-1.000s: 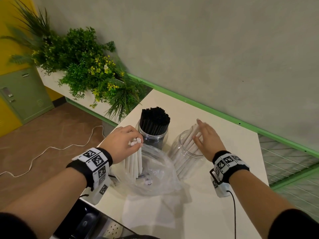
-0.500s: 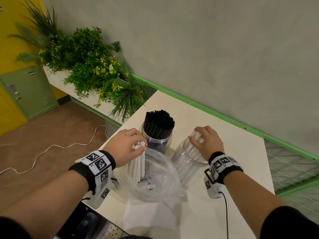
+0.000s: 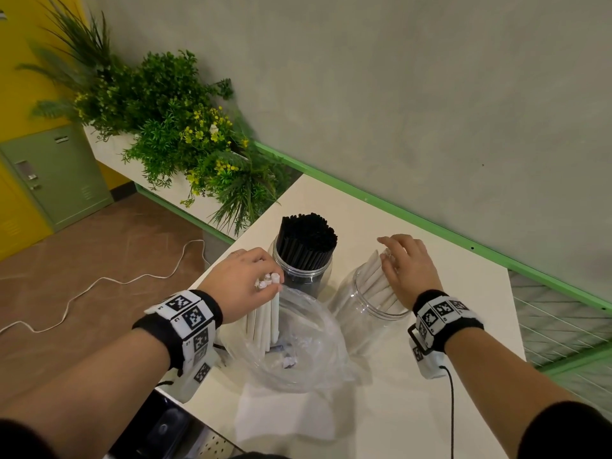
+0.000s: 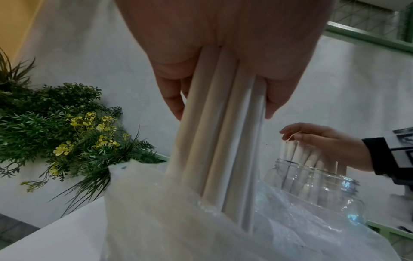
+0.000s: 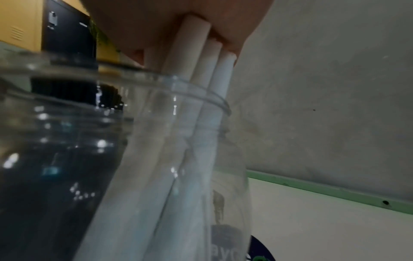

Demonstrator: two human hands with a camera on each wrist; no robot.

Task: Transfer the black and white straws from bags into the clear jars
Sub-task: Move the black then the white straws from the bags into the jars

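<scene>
Left hand (image 3: pixel 243 286) has its grip clamped round the top ends of a small bunch of white straws (image 4: pixel 214 141), which stand upright with their lower ends down inside the crumpled clear bag (image 3: pixel 298 339) at the counter's near-left edge. Right hand (image 3: pixel 409 270) is relaxed, fingers loosely spread and not gripping; from the wrist view it rests flat on the tips of the white straws already in the jar (image 5: pixel 196 88), which lean against the far rim of the clear jar (image 3: pixel 371 313), mid-counter.

My take on doing this bit well: lift the bunch straight up until the bottoms clear the bag's mouth, since that floppy plastic will probably snag and drag along. Keep the right hand pinning the leaning straws to one side so there's an open gap to drop into.

The straws look like plain matte white tubes, fairly stiff and all one length. The black straws (image 3: pixel 306 238) are packed tight in the second jar (image 3: pixel 303 276), towards the counter's far-left edge.
</scene>
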